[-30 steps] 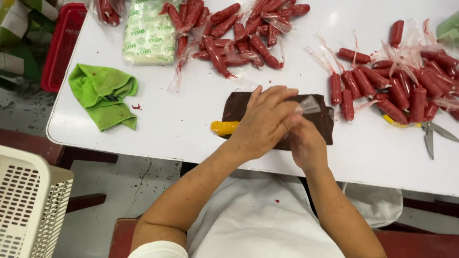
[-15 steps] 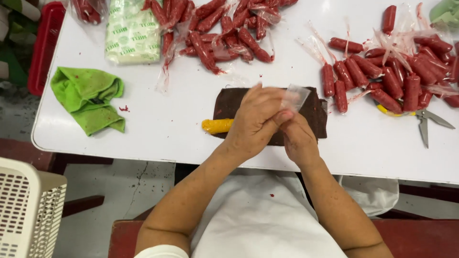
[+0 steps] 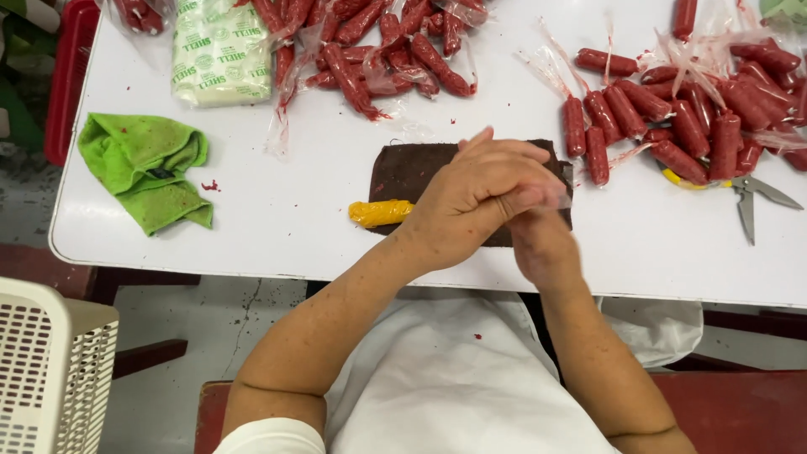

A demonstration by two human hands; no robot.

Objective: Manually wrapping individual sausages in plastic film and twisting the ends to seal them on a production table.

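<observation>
Fingers of both hands, left hand [image 3: 475, 197] over right hand [image 3: 542, 240], now pinch the clear wrapper [image 3: 551, 195] lower (over the brown cloth [image 3: 403, 172]) near the table's [image 3: 277, 244] front edge.

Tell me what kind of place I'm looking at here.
Probably a small food-packing workstation. A white table holds many red sausages in clear plastic wrappers, with scissors and a green cloth nearby. The left hand and right hand meet over a brown mat, handling clear plastic.
</observation>
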